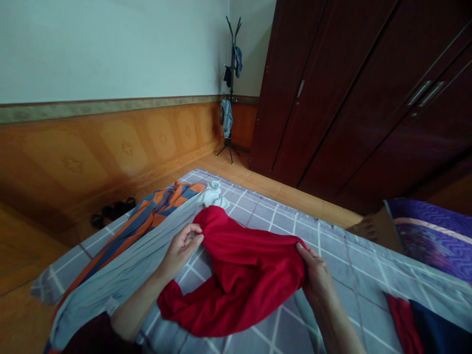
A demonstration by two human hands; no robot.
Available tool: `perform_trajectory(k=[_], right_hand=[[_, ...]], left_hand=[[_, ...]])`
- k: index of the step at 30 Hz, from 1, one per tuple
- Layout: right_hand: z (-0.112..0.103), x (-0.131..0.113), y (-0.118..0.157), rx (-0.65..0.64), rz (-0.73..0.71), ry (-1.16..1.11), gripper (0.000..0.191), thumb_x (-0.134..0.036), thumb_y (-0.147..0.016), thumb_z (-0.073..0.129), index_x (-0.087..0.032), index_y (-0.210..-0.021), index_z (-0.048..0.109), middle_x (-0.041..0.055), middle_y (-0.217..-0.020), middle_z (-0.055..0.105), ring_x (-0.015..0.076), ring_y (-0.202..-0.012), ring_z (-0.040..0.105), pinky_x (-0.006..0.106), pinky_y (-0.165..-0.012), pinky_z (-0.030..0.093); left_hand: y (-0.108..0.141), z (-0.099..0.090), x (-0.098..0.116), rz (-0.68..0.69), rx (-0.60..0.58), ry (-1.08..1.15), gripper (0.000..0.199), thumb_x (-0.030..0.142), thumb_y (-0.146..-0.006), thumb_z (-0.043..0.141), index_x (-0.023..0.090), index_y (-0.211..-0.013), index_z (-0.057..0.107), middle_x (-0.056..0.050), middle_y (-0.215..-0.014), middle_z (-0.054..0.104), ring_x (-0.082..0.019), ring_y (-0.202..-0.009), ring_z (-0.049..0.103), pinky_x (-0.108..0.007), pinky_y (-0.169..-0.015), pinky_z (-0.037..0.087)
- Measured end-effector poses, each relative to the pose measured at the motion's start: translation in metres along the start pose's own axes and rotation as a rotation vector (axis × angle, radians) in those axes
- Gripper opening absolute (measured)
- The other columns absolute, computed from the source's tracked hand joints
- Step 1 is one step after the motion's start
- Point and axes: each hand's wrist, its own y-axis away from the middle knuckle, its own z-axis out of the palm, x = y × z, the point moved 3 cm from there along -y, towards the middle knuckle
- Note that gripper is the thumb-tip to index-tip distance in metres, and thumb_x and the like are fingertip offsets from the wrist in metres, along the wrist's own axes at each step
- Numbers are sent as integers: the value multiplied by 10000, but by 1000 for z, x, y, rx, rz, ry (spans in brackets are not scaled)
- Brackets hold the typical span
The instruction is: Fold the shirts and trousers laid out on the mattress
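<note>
A red garment (243, 275) is spread between my two hands over the grey checked bed sheet (258, 211). My left hand (183, 246) pinches the garment's upper left part between thumb and fingers. At its upper right edge, my right hand (315, 270) grips the cloth, with the thumb on top. The lower part of the garment hangs in loose folds, its left end curling toward my left forearm. Left of my hands lie a long light blue-grey cloth (136, 265) and an orange and blue patterned cloth (158, 206).
Red cloth (404, 319) and dark blue cloth (438, 327) lie at the lower right. Beyond the bed stand a coat rack (232, 88) and a dark wardrobe (332, 98). A cardboard box (383, 228) beside purple bedding (431, 236) is at right; dark footwear (114, 211) is on the floor at left.
</note>
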Motion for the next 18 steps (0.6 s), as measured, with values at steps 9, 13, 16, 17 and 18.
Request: perform_trajectory(k=[9,13,16,17,18], right_hand=[[-3,18,-7,-61,-3,242,438,-434,-596,786,-186,-937,669,49,-838,729,255,-730,681,344,-650,550],[18,16,7,-223,-89,375,448,-403,-634,768,-182,-1009,663,63,-952,719,276,-840,667,371,-735,532],[23,18,11,-231,-227,708,365,-403,-653,729,-189,-947,703,63,-878,724,294,-820,661,389,-762,500],[23,20,11,-214,-269,829,344,-399,-663,710,-194,-940,713,68,-872,725,304,-819,660,399,-769,489],[22,21,10,-202,-308,926,334,-389,-677,687,-203,-952,719,73,-892,725,313,-832,660,407,-777,478]], left_hand=[[24,40,-7,-192,-407,344,466,410,-853,564,263,-1275,433,5,-901,517,-128,-765,506,-241,-720,415],[39,48,14,-135,-790,254,389,416,-849,571,227,-1189,579,-38,-978,576,-162,-851,534,-260,-751,412],[38,49,13,-111,-737,143,260,399,-854,557,183,-964,652,-19,-832,588,-138,-740,530,-240,-677,410],[34,48,9,-128,-634,131,247,401,-856,546,173,-893,633,-4,-754,570,-126,-679,517,-231,-633,405],[29,45,4,-142,-500,118,240,403,-855,540,171,-848,601,13,-693,542,-116,-625,500,-223,-592,397]])
